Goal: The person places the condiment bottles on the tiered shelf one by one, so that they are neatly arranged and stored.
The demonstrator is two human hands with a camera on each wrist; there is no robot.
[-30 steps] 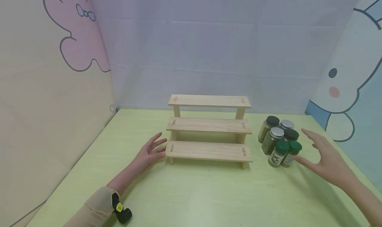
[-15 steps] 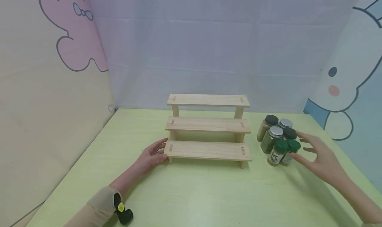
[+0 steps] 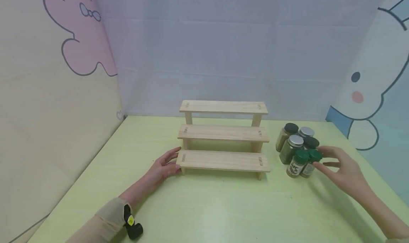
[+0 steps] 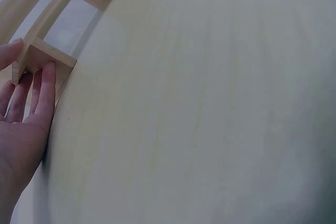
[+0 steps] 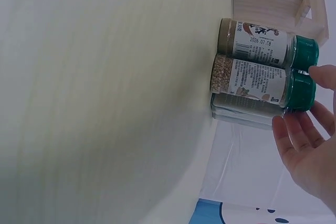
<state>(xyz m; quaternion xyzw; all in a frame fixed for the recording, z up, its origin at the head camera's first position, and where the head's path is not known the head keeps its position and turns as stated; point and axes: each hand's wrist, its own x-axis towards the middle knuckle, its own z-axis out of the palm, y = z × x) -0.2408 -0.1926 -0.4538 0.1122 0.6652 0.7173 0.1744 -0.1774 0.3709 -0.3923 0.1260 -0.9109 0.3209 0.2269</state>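
Note:
A three-tier wooden display rack [image 3: 223, 133] stands mid-table. My left hand [image 3: 161, 168] holds the left end of its lowest board; in the left wrist view the thumb lies on one side of the board [image 4: 46, 18] and the fingers reach its leg. To the right, several spice jars are clustered upright. My right hand [image 3: 346, 172] has thumb and fingers around the green cap of the front right spice jar [image 3: 308, 169]. That jar [image 5: 257, 81] shows a white label and pale grains in the right wrist view. Beside it is another green-capped jar [image 3: 294, 167].
Behind these stand a silver-lidded jar [image 3: 288, 153], a black-lidded jar [image 3: 282, 140], and others partly hidden. The pale green table [image 3: 204, 204] is bounded by a hanging white cloth [image 3: 204, 58] at the back and printed side panels [image 3: 367, 87].
My right hand has moved left onto the green cap, its fingers closing around it. My left hand has come from beside the rack onto its lowest board's end.

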